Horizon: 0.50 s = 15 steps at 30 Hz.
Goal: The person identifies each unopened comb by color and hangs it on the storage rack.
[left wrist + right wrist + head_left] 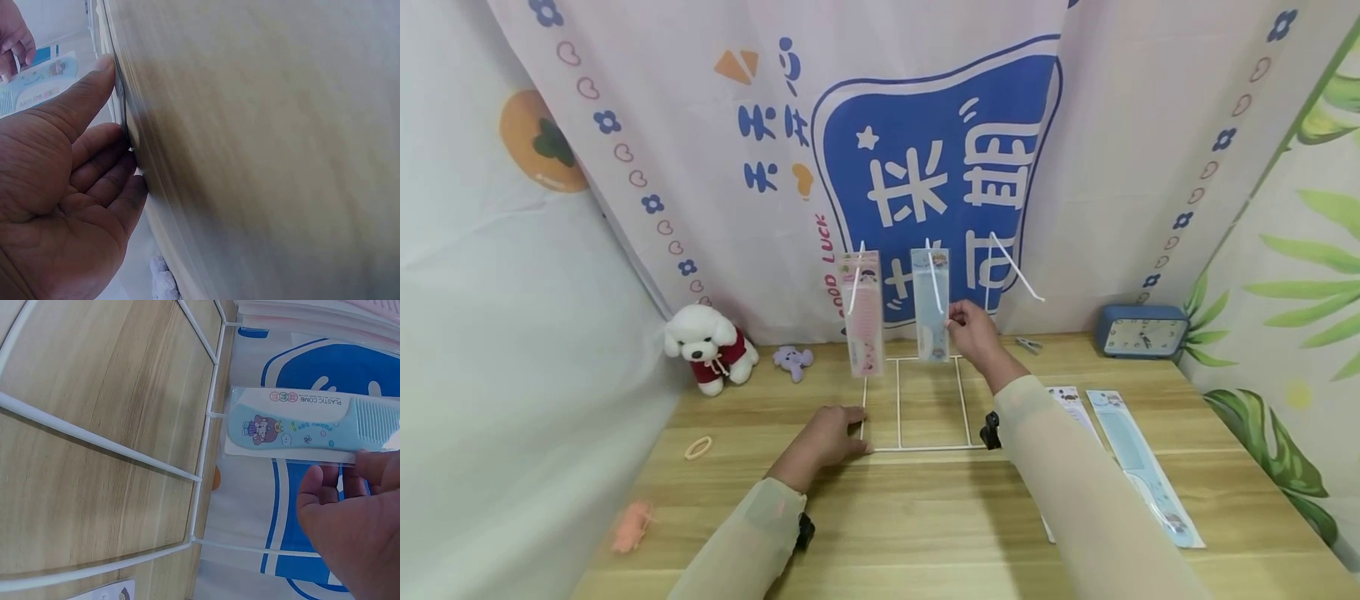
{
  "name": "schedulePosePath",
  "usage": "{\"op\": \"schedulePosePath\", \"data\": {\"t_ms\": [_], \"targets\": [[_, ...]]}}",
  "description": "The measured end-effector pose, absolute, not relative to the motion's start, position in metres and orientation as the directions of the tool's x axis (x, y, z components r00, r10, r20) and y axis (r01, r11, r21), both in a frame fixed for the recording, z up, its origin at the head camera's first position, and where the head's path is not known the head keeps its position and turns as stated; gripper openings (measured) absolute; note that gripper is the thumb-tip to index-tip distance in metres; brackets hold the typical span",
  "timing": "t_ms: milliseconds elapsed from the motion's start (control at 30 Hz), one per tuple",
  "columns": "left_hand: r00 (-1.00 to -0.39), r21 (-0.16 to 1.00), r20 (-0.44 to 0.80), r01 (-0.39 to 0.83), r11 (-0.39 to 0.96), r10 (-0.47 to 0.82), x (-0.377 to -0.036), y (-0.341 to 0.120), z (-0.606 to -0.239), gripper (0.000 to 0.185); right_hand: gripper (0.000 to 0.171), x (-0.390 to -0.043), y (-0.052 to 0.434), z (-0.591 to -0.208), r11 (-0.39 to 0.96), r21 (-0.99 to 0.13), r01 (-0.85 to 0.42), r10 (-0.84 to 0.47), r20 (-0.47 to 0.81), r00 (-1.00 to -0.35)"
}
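Note:
A white wire display rack (pixel 925 450) stands on the wooden table, with three prongs at the top. From its middle prong hangs a light-blue plastic comb in a clear package (pixel 931 333). My right hand (pixel 976 335) pinches that package's right edge between thumb and fingers; in the right wrist view the comb (pixel 287 431) shows a cartoon girl. Several packaged pink combs (pixel 863 333) hang from the left prong. My left hand (pixel 829 435) rests at the rack's front left corner, thumb and fingertips spread against the base wire; the left wrist view shows its fingers (pixel 103 165) touching there.
Two packaged combs lie on the right: a blue one (pixel 1138 458) and another (pixel 1067 402) partly under my right sleeve. A blue clock (pixel 1142 332), a small clip (pixel 1028 343), a white toy dog (pixel 709 346), a purple toy (pixel 793 360), a hair tie (pixel 697 447) and a peach-coloured item (pixel 632 527) surround the rack.

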<state>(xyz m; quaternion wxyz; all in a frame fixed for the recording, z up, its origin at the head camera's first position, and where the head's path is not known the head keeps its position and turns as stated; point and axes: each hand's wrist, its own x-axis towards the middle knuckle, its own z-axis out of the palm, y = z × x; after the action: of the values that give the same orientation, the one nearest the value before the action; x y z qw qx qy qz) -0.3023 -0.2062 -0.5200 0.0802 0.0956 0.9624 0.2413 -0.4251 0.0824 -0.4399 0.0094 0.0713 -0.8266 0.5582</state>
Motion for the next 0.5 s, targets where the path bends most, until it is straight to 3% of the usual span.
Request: {"op": "schedulePosePath", "data": {"t_ms": [500], "targets": [[-0.967, 0.459, -0.111, 0.154, 0.875, 0.228, -0.3018, -0.2043, -0.5165, 0.066, 0.027, -0.4273, 0.081, -0.4461, 0.29, -0.952, -0.096, -0.096, 0.071, -0.993]]}}
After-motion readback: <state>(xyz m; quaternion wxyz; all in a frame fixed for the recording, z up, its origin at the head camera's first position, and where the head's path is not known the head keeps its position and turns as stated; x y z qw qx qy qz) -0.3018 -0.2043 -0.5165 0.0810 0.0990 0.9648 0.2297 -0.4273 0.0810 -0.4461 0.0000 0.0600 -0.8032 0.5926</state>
